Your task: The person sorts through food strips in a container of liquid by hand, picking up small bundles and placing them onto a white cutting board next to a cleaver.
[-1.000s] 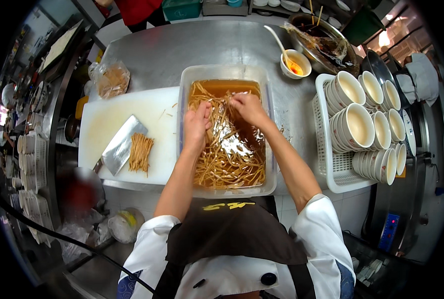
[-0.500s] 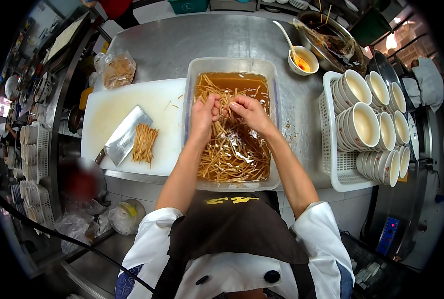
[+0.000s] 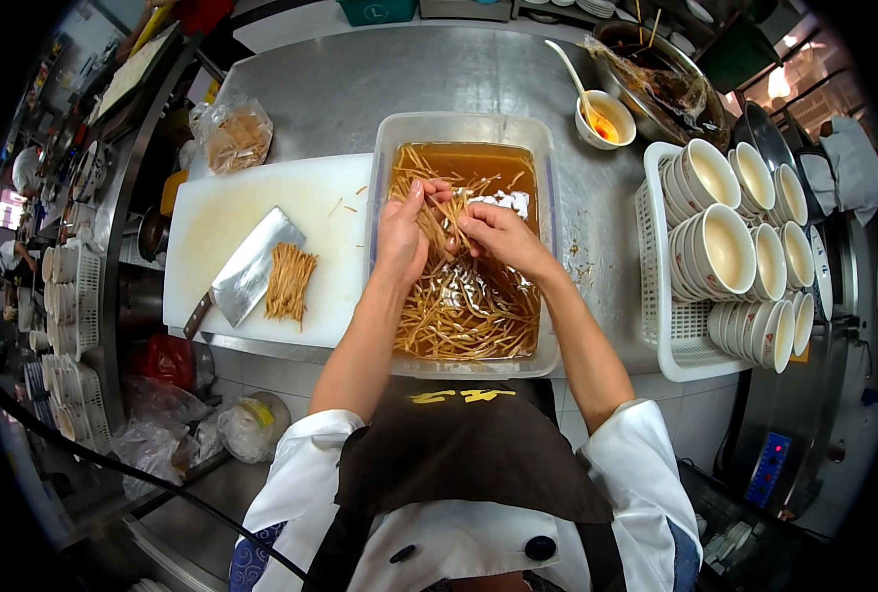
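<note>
Over the clear tub (image 3: pixel 548 247) at mid-bench, left hand (image 3: pixel 402 232) and right hand (image 3: pixel 493 235) pinch soaked brown strips (image 3: pixel 449 212). One small bundle (image 3: pixel 289 281) lies cut beside the cleaver (image 3: pixel 252 266); most strips remain in the brine.

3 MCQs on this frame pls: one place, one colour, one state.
1. Where does the steel cleaver lie?
A. on the white cutting board
B. in the clear plastic tub
C. in the white basket

2. What colour is the liquid in the tub?
A. green
B. brown
C. milky white

3. What are the hands doing?
A. both gripping the cleaver
B. resting on the board
C. both pinching pale yellow strips over the tub

Answers: 1 A, blade flat beside a small strip pile. 2 B, amber-brown at the tub's far end. 3 C, left hand and right hand meet on a bundle.
</note>
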Motion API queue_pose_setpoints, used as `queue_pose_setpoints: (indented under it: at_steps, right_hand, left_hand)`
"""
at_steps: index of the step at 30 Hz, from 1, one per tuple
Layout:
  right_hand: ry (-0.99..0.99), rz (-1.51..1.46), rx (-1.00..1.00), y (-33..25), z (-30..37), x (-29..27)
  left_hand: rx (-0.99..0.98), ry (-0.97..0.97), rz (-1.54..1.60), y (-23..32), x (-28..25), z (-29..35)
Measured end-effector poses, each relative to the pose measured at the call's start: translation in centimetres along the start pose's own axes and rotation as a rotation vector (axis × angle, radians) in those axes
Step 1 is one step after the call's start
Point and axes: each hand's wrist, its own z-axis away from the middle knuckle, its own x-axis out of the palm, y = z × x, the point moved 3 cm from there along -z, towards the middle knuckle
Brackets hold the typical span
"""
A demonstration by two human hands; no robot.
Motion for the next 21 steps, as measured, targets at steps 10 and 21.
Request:
queue_pose_setpoints:
  at_steps: [10,21]
  right_hand:
    - [-0.172,-0.181,0.189,0.0,1.7,-0.8]
    - [0.163,-0.329,0.084,-0.6,0.6,-1.6]
  left_hand:
    - [-0.002,0.001,0.207,-0.3,-0.8,-0.5]
    - [-0.053,0.033,-0.138,-0.3,-1.1,-0.4]
